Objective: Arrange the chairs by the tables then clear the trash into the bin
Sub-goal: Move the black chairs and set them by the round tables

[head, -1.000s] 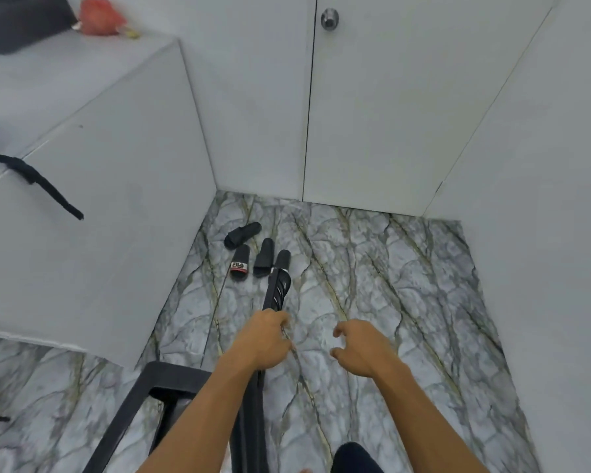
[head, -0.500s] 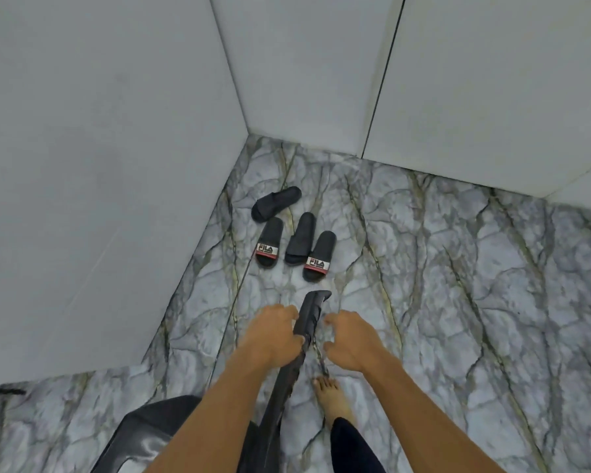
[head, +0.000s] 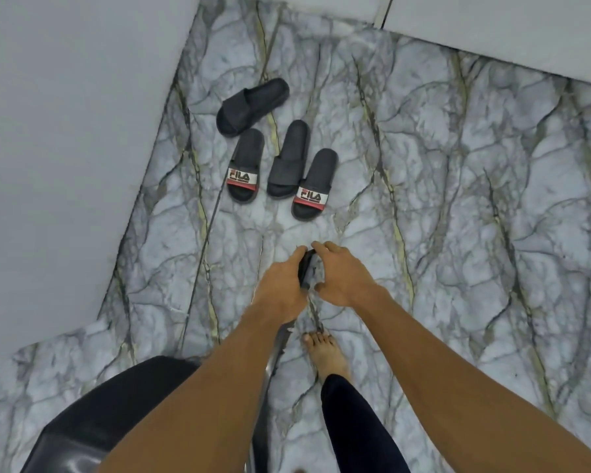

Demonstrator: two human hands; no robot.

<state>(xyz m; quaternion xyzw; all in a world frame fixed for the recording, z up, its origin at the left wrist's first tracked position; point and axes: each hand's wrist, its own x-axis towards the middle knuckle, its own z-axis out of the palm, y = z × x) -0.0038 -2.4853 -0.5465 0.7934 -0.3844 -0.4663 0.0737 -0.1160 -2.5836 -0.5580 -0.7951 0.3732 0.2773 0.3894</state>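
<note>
Hands: my left hand was wrapped around the top edge of a black chair, its fingers curled over the far side; my right hand sat on the other side of that edge, forefinger and thumb closing in on it, though I could not tell whether they pressed it firmly.
Chair: its glossy seat showed at lower left under my left forearm, and its back rose edge-on between my wrists; the legs were hidden.
Floor: grey marble with dark and yellowish veins, bounded by a pale wall on the left and pale panels along the top.
Step in hand: by my judgement, taking hold of the chair with both hands to carry or steer it toward a table; no table was in sight.
Doing it well: both palms should be set squarely on the back before lifting, the weight kept close to the body, the legs raised clear of the marble and not dragged, and my bare foot kept out from beneath them.
Watch for: the slippers lying just ahead of my hands.
Count: one chair, two hands, one bare foot, four slippers, two with a red-and-white band and two plain black.
Trash and bin: none in view.
</note>
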